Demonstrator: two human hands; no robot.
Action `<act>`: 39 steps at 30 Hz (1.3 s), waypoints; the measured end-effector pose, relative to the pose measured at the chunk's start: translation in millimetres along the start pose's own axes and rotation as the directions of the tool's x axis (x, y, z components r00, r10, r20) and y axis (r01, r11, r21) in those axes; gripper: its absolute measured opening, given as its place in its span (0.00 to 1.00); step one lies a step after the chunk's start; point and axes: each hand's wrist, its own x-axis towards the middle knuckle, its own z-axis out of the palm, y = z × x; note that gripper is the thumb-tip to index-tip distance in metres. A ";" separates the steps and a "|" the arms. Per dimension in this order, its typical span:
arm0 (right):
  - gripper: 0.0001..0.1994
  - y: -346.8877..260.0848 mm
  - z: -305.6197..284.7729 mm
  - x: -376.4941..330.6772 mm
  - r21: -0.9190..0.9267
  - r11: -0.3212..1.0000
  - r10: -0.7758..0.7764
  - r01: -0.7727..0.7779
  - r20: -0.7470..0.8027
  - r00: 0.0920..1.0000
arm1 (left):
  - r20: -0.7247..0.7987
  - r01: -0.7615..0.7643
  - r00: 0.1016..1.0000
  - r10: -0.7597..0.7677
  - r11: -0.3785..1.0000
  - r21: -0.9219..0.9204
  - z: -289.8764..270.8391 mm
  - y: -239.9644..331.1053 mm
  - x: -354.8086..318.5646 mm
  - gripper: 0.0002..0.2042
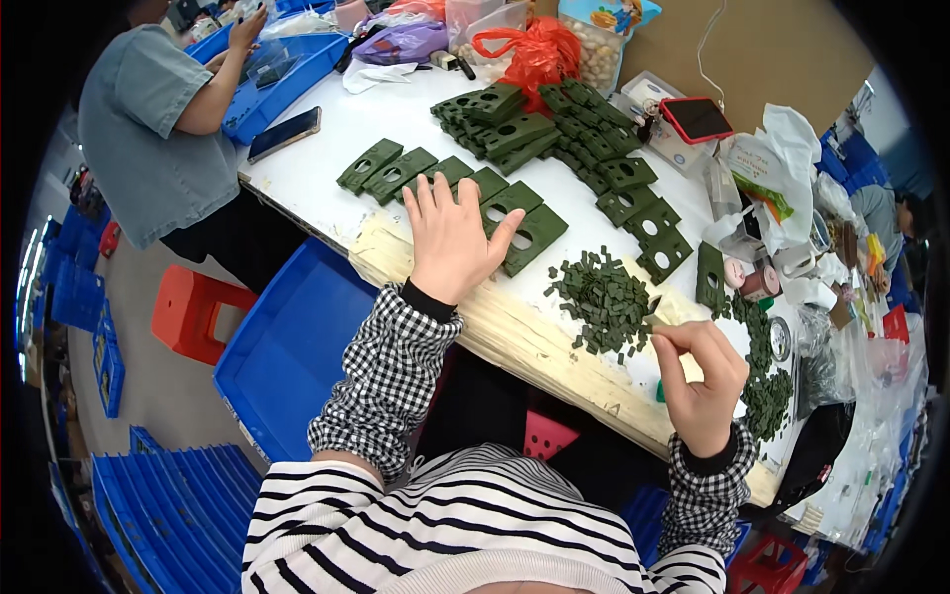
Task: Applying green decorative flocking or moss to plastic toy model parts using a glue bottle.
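My left hand (447,243) lies spread, fingers stretched over a row of dark green plastic plates (541,230) with round holes; it covers part of the middle ones. Thumb and forefinger of my right hand (705,381) are pinched on a small green piece (650,320), of which only a little shows. Just left of that hand is a heap of small dark green plastic pieces (600,297). A second heap (768,401) of such bits lies beyond it to the right. More holed plates (515,129) are piled farther back, and a line of them (653,226) runs toward the right.
A phone (285,135) rests at the table's left edge. Behind the plates are a red plastic bag (534,57) and a red-framed device (697,119). Clutter and bags crowd the right. A blue bin (287,342) and red stool (193,315) stand lower left, near another person (148,129).
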 end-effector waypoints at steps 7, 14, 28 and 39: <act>0.05 0.6 -27.2 -27.0 -0.035 0.998 0.054 -0.055 -0.021 0.998 | 0.195 0.029 0.979 -0.060 0.987 0.159 -1.5 15.4 -3.5 0.35; 0.04 19.9 -50.1 -59.2 -0.010 0.992 0.122 -0.123 -0.089 0.989 | 0.305 0.145 0.925 -0.227 0.952 0.271 -10.5 17.0 17.3 0.39; 0.02 46.8 -63.9 -98.6 0.116 0.968 0.241 -0.221 -0.201 0.950 | 0.600 0.139 0.733 -0.320 0.934 0.328 -23.8 -2.0 46.5 0.52; 0.01 44.1 -65.9 -119.5 0.093 0.972 0.232 -0.217 -0.204 0.951 | 0.692 0.169 0.599 -0.404 0.908 0.384 -23.6 1.8 57.7 0.50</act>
